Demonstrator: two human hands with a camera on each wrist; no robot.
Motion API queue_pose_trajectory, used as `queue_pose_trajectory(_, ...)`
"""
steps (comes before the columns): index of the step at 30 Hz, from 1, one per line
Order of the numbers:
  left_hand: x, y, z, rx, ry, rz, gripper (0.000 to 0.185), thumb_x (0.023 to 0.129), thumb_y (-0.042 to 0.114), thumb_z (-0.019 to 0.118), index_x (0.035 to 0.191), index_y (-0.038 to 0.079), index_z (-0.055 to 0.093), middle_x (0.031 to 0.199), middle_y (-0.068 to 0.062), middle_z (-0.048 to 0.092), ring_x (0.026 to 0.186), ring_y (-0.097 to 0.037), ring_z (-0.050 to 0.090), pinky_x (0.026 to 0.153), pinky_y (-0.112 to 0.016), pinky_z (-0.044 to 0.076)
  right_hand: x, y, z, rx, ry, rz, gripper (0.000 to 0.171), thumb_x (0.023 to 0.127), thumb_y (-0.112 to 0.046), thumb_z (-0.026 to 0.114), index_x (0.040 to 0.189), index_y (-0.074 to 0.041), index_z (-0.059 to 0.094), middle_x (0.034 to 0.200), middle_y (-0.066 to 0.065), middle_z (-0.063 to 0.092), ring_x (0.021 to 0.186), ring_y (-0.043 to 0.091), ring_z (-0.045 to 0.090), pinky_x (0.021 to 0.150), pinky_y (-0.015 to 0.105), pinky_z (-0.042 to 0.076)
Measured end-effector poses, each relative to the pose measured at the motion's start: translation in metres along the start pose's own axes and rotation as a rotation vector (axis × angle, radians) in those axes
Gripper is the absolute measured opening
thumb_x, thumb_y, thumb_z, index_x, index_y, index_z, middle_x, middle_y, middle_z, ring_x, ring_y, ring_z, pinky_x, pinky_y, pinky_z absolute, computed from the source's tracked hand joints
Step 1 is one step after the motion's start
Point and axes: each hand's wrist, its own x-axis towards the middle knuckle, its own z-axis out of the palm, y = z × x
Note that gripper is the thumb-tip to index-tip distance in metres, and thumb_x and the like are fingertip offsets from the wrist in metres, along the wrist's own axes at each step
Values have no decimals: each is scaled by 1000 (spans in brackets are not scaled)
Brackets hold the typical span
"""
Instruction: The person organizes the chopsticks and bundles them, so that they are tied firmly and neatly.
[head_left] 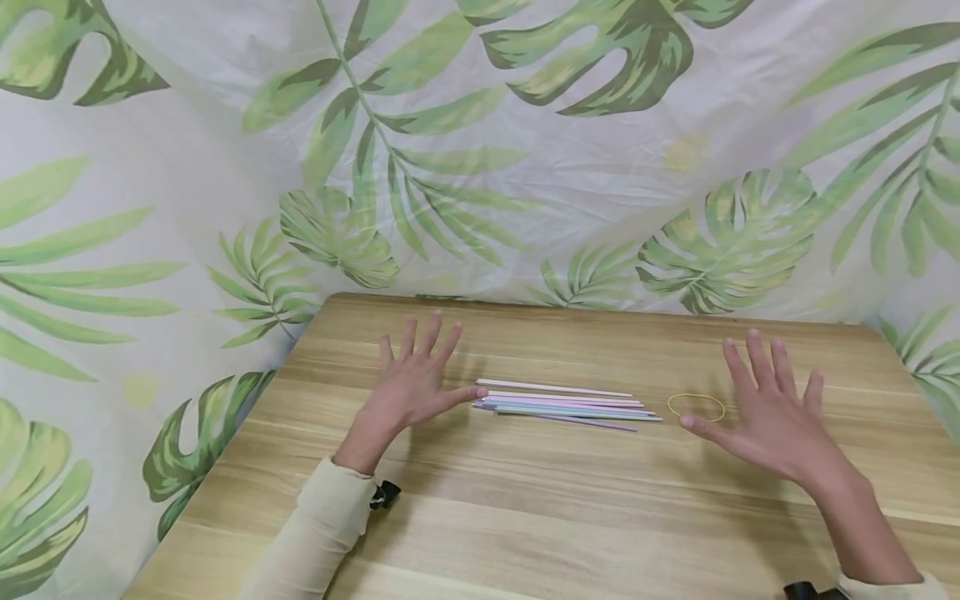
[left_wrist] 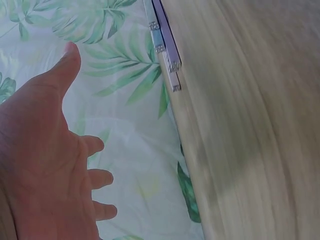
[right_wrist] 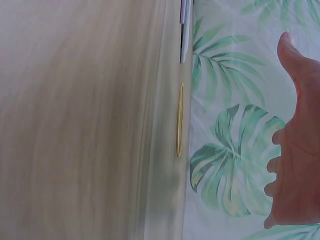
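Pastel sticks (head_left: 566, 402), pink, pale blue, lilac and cream, lie bunched side by side at the centre of the head view, on a light wooden table (head_left: 525, 517). Their long axis runs left to right across the frame, with the left ends nearly level and the right ends staggered.

The left hand (head_left: 408, 379) is spread flat with straight fingers and holds nothing. Its thumb tip is at the left ends of the sticks; whether it touches them cannot be told. In the left wrist view the same hand (left_wrist: 45, 165) appears open at the lower left, and the stick ends (left_wrist: 167, 55) show at the upper centre.

The right hand (head_left: 765, 412) is likewise wide open and empty, at the right of the frame. Its thumb points toward a yellow rubber band (head_left: 696, 406), which lies flat on the table between this hand and the right ends of the sticks, just beside the thumb tip. The right wrist view shows the band (right_wrist: 179, 120) edge-on at the centre and the hand (right_wrist: 297, 150) open at the right edge.

Judged from this layout, the left hand is nearer the sticks and the right hand nearer the band.

A leaf-printed cloth (head_left: 525, 150) hangs behind and around the table. No brand, label or legible writing shows on any object.
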Motion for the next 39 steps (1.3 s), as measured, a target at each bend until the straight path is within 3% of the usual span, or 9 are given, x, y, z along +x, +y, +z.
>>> queue_pose_trajectory(9,8,13,7,-4,-39,19,114,88,90,55,174,29,13,183,-8,-2,166,-45,-9,124,-81,-2,10,-13,3,6,15,-16,123,93,-74,67,173,-9,-1,177,13,-26,161,48,-27,110,87,-21)
queue_pose_trajectory(24,15,30,9,-43,-52,98,114,87,85,63,174,27,18,183,-11,1,167,-45,-5,125,-79,-1,22,-30,12,-3,-16,-47,127,90,-79,67,173,-10,2,178,13,-21,164,44,-24,114,87,-15)
queue_pose_trajectory(32,24,40,11,-77,-38,152,115,86,83,68,173,26,21,183,-11,6,168,-44,3,125,-79,3,29,-36,19,45,-42,-85,130,88,-77,72,173,-9,3,179,13,-20,165,43,-22,116,82,-19)
queue_pose_trajectory(39,28,42,11,-88,-63,197,116,87,79,71,174,26,16,183,-10,7,168,-43,4,126,-78,6,38,-39,18,83,-53,-124,130,86,-75,75,173,-7,6,180,16,-14,166,43,-18,119,82,-15)
